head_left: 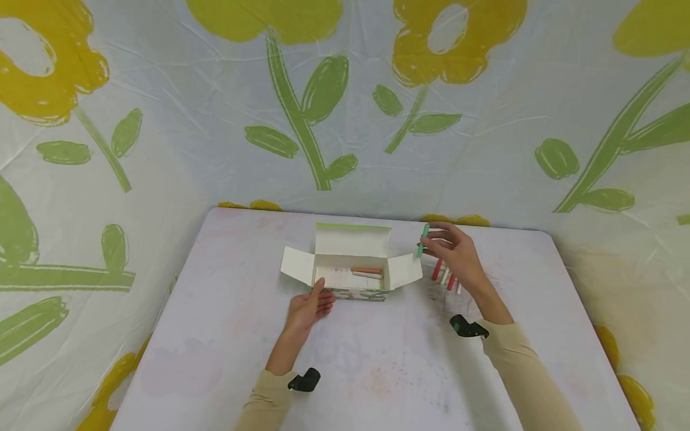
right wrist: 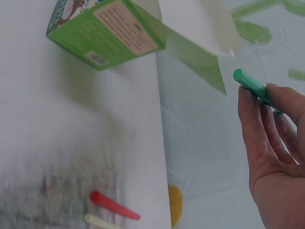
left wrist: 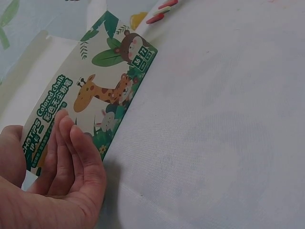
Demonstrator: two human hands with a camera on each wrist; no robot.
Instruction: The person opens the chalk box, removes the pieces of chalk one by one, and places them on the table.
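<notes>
A chalk box (head_left: 361, 295) with printed animals stands on the table, its lid and side flaps spread. My left hand (head_left: 303, 311) holds its front wall near the left end, thumb over the rim and fingers along the printed outer face (left wrist: 114, 90). Inside lie an orange chalk stick (head_left: 366, 270) and a white chalk stick (head_left: 369, 276). Right of the box, my right hand (head_left: 459, 256) pinches a green chalk stick (right wrist: 250, 84) between thumb and fingertips, above the table. Below that hand lie several red and white sticks, including a red chalk stick (right wrist: 114, 206).
The white table (head_left: 377, 371) carries coloured chalk smudges, mostly around the loose sticks. A flower-printed sheet (head_left: 366, 167) hangs behind and at both sides. The box's right flap (head_left: 405, 272) sticks out toward my right hand.
</notes>
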